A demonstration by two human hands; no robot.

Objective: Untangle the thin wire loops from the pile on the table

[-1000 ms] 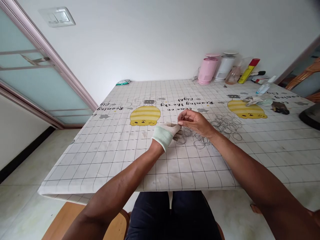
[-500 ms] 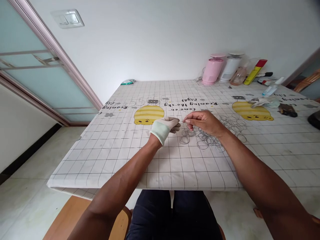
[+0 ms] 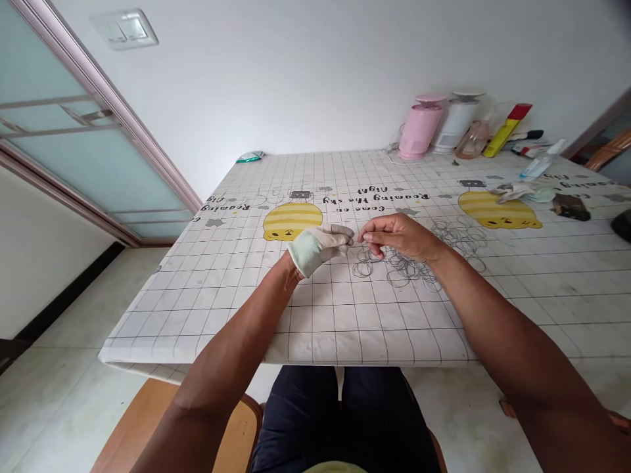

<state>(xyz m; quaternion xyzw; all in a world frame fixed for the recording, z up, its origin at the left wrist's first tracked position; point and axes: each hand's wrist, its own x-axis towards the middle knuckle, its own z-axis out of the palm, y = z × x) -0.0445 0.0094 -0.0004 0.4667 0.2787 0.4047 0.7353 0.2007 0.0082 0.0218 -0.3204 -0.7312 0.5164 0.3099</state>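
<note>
A pale green and white glove covers my left hand (image 3: 323,246), whose fingers are pressed together above the table's middle; anything between them is too small to make out. Just right of it my bare right hand (image 3: 397,235) has thumb and forefinger pinched, and what they hold, if anything, cannot be made out. The fingertips of both hands almost meet. Beneath and beside my right hand lies a loose tangle of thin grey wire rings (image 3: 411,269) on the checked tablecloth (image 3: 345,309).
At the back right stand a pink device (image 3: 420,128), a white device (image 3: 456,125), a clear bottle (image 3: 473,141) and a yellow-red can (image 3: 507,131). Nearer lie a glove (image 3: 517,192), a spray bottle (image 3: 542,161) and a dark object (image 3: 570,207). A green packet (image 3: 250,157) lies back left.
My gloved left hand has turned and shifted slightly left. My right hand keeps its pinch with little change. The camera view has tilted a little.
</note>
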